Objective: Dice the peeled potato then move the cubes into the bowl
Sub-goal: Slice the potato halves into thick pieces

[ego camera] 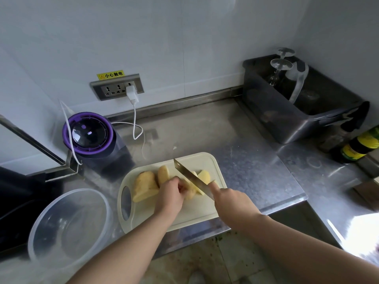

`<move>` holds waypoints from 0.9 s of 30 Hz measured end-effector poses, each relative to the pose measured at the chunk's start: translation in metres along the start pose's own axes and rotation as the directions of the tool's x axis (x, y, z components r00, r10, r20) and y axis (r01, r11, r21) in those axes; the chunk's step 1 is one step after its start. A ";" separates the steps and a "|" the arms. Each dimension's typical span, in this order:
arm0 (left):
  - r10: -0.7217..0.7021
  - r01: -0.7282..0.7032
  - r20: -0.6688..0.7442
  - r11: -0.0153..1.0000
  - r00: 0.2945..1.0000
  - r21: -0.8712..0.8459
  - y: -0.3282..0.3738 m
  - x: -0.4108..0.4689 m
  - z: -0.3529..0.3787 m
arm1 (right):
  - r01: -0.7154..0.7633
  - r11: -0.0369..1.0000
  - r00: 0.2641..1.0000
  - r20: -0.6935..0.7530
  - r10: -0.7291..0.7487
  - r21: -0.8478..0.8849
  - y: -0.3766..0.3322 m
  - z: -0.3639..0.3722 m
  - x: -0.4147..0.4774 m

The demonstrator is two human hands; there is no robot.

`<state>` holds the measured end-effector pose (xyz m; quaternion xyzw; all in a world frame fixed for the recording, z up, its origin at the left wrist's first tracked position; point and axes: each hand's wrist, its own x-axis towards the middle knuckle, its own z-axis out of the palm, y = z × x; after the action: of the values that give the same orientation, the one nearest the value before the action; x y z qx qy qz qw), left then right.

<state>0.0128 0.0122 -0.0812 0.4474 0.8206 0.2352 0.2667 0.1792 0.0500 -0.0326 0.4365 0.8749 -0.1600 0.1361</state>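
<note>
Across the middle of the frame a steel counter (256, 156) is showing a brushed, smeared sheen. At centre a cutting board (194, 210) is looking like matt cream plastic. The knife (188, 175) blade is gleaming as polished metal. The potato (145, 187) pieces are showing pale, smooth cut faces. At lower left the bowl (69, 228) is showing clear, cloudy plastic. At upper right a dark tub (276, 115) is reflecting glossily, with clear glassware (281, 64) standing in it.
</note>
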 end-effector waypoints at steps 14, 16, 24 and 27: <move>0.044 -0.044 0.016 0.998 0.999 0.051 -0.003 0.002 0.002 | -0.031 0.999 0.999 -0.024 0.031 -0.011 -0.002 -0.004 -0.008; 0.044 -0.045 0.029 0.998 0.999 0.039 -0.002 0.004 -0.001 | -0.061 0.998 0.997 -0.045 0.062 0.010 0.004 -0.008 -0.004; 0.079 -0.115 0.178 0.972 0.981 0.204 0.016 0.026 -0.003 | -0.092 0.992 0.992 -0.076 0.099 0.085 0.021 -0.011 0.006; 0.147 -0.209 0.205 0.923 0.968 0.322 0.026 0.034 0.003 | -0.102 0.991 0.989 -0.100 0.110 0.090 0.029 -0.015 0.008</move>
<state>0.0157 0.0545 -0.0751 0.5788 0.7777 0.0721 0.2347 0.1964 0.0779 -0.0268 0.4955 0.8488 -0.1663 0.0797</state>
